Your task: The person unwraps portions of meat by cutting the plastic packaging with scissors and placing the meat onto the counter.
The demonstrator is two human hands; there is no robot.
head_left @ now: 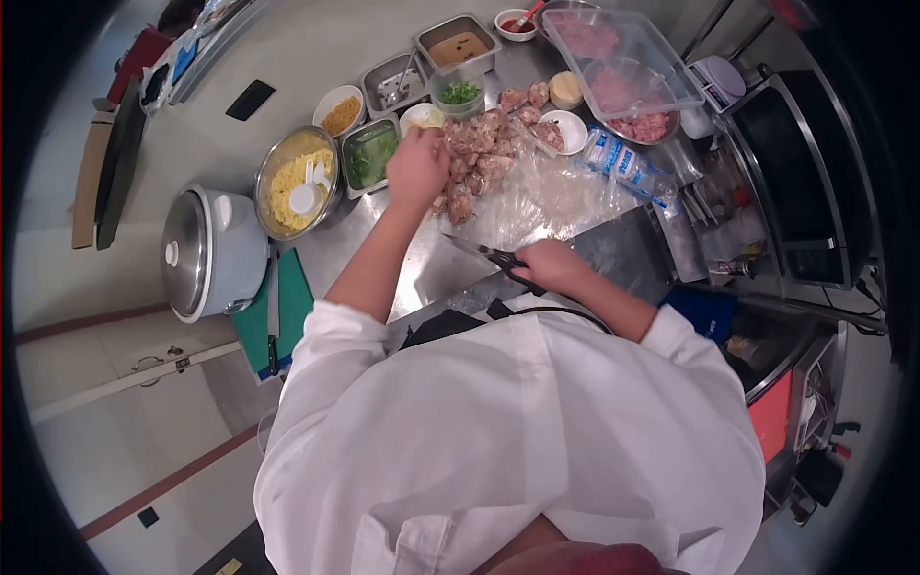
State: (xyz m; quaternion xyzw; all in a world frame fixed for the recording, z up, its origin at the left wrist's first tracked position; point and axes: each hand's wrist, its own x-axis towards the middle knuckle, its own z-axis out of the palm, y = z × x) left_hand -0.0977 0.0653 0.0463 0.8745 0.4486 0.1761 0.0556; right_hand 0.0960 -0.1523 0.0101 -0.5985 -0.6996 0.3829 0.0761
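My left hand (419,166) reaches over the left edge of a pile of raw meat lumps (482,153), back of the hand up. Its fingertips are hidden, so I cannot tell whether they grip a piece. My right hand (549,264) is closed round the black handles of a pair of scissors (487,251). The blades point left, just in front of the pile and apart from it. To the right of the meat lies crumpled clear plastic film (551,196). A green-leaf tray (351,182) stands left of my left hand.
Left stand a bowl of yellow food (329,225), a rice cooker (222,251) and a knife (273,311) on a green board (295,278). Behind are a chopped-herb tub (458,108) and sauce tray (492,59). Right are a water bottle (613,158) and minced-meat bowl (668,137).
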